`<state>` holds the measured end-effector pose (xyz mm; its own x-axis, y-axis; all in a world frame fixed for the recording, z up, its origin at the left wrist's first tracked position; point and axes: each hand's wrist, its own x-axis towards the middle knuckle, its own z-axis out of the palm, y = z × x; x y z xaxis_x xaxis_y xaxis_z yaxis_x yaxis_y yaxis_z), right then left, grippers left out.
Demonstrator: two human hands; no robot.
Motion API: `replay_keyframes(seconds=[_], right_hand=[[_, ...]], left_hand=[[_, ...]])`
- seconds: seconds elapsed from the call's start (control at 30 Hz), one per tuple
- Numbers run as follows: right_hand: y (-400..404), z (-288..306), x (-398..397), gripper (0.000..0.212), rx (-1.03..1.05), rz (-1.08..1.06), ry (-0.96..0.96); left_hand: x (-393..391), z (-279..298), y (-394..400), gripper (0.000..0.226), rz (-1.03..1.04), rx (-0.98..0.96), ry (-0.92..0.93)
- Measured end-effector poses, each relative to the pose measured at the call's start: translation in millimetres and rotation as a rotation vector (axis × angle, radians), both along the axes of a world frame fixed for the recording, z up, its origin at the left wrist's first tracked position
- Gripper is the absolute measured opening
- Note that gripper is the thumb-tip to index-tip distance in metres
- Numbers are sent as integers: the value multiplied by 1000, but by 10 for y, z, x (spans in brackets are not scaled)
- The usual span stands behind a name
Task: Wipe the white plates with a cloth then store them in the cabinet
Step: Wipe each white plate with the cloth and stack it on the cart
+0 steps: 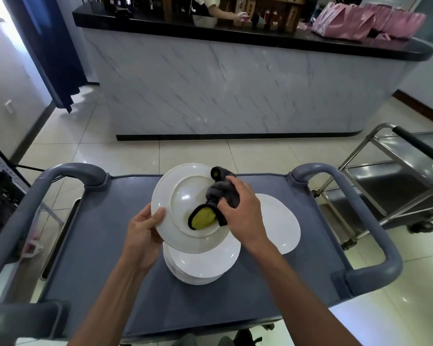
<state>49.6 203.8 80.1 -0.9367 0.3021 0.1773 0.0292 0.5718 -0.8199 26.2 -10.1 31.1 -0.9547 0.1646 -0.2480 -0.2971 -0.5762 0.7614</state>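
Glossy pale floor tiles run under a grey-blue service cart [98,245] that fills the near half of the view, and all the action is above its top. Up in the air, tilted toward the camera, sits one white plate [183,196], underside showing, ring foot plain to see. The left hand [143,231] grips its near-left rim, thumb over the edge and fingers curled behind. The right hand [240,213] is closed around a bunched dark grey cloth [223,196] with a yellow-green face, and that yellow patch is pressed flat against the plate's lower right part. Directly below the held plate stands a stack of white plates [200,265] on the cart top, and just to its right lies a single plate [283,221], partly hidden by the right forearm. Curved grey handles [360,203] rise at the cart's left and right ends. Off to the right stands a stainless steel trolley [398,183]. Farther back, a marble-look table [223,83] with a black top spans the room; pink bags [355,21] sit on its right end, and another person's arm [225,13] reaches across behind it. A dark blue curtain [53,46] hangs at far left.
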Motion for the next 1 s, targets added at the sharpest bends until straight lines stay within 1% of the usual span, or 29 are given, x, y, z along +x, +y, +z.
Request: replay_keyframes(seconds=[0.1, 0.17, 0.23, 0.3, 0.4, 0.5, 0.6, 0.67, 0.73, 0.8, 0.87, 1.0], right_hand=[[-118, -112, 89, 54, 123, 29, 2], [-231, -187, 164, 55, 198, 71, 6], [-352, -264, 237, 55, 243, 124, 49], [-450, -310, 278, 54, 275, 165, 96], [-486, -280, 244, 55, 301, 203, 150], [-424, -171, 172, 66, 288, 256, 174], [-340, -46, 90, 74, 245, 285, 192], [-299, 7, 48, 72, 329, 269, 222], [-277, 39, 22, 73, 400, 273, 208], [-272, 66, 19, 75, 355, 328, 174], [-268, 94, 21, 73, 340, 365, 189], [-287, 130, 22, 60, 429, 369, 285]], left_hand=[[-12, 15, 51, 33, 26, 6, -9], [-24, 19, 78, 29, 36, 3, -12], [-34, 23, 90, 26, 46, -11, -15], [-52, 36, 90, 27, 41, -47, -4], [-71, 75, 79, 32, 9, -130, 40], [-75, 123, 59, 30, -22, -197, 85], [-81, 163, 34, 32, -67, -205, 126], [-86, 167, 27, 35, -91, -201, 134], [-79, 154, 32, 35, -109, -177, 135], [-70, 140, 38, 36, -122, -133, 125], [-68, 136, 43, 36, -139, -120, 128], [-82, 169, 65, 36, -190, -149, 156]])
